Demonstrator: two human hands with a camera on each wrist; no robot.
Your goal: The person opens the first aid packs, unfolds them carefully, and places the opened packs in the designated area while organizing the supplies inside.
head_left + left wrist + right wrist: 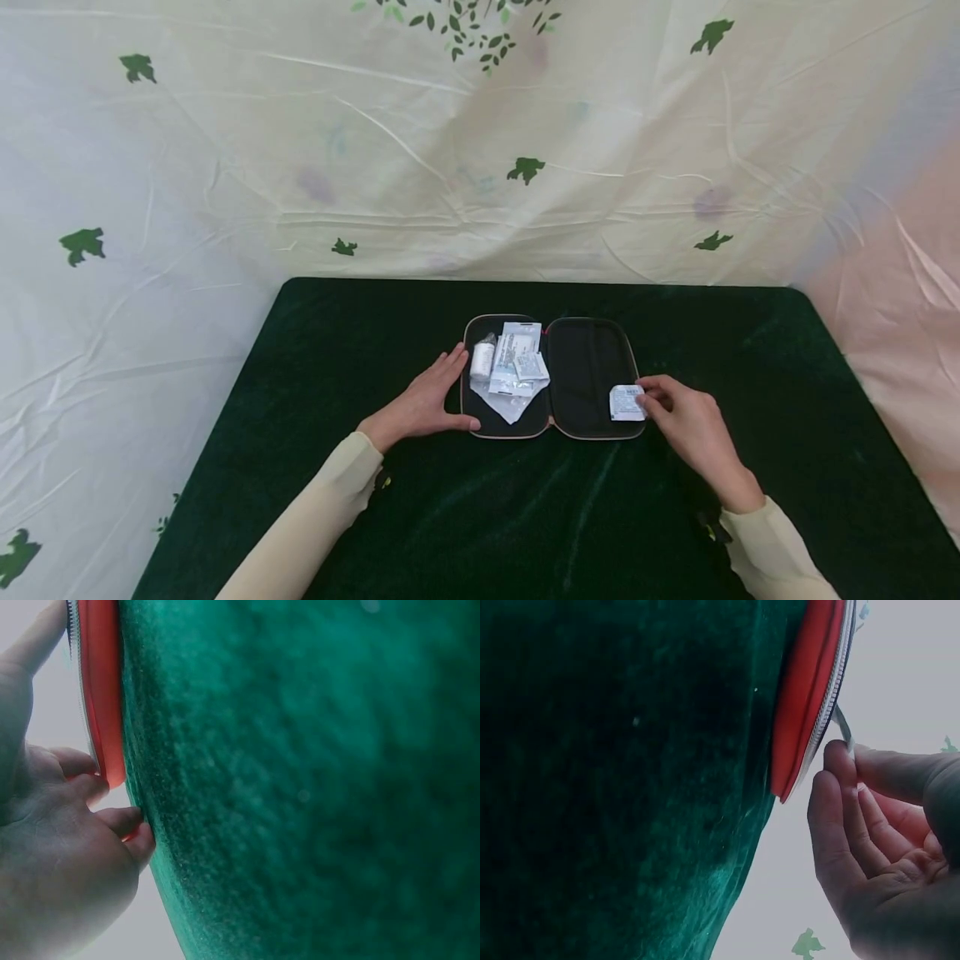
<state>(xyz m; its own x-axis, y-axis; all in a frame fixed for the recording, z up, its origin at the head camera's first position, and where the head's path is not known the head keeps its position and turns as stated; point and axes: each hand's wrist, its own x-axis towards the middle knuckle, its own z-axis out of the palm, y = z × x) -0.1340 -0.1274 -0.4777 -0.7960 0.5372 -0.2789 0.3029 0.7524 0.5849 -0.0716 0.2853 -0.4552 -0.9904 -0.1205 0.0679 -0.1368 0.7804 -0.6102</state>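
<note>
A zip case (588, 358) lies unfolded on the table, black inside; its red outer wall (101, 690) shows in the left wrist view. My left hand (426, 402) rests against the case's left edge, fingers straight and thumb spread toward the near corner. Between thumb and fingertips, my right hand (693, 425) pinches a small white printed packet (624, 403) at the right half's near right corner. In the right wrist view the packet (843, 726) appears edge-on over the zip. The left half holds a white cylindrical item (482, 360) in clear wrap and several white packets (513, 375).
Dark green velvety cloth (480, 517) covers the table. Behind it hangs a pale curtain (420, 167) with green leaf and bird prints, which also runs down both sides.
</note>
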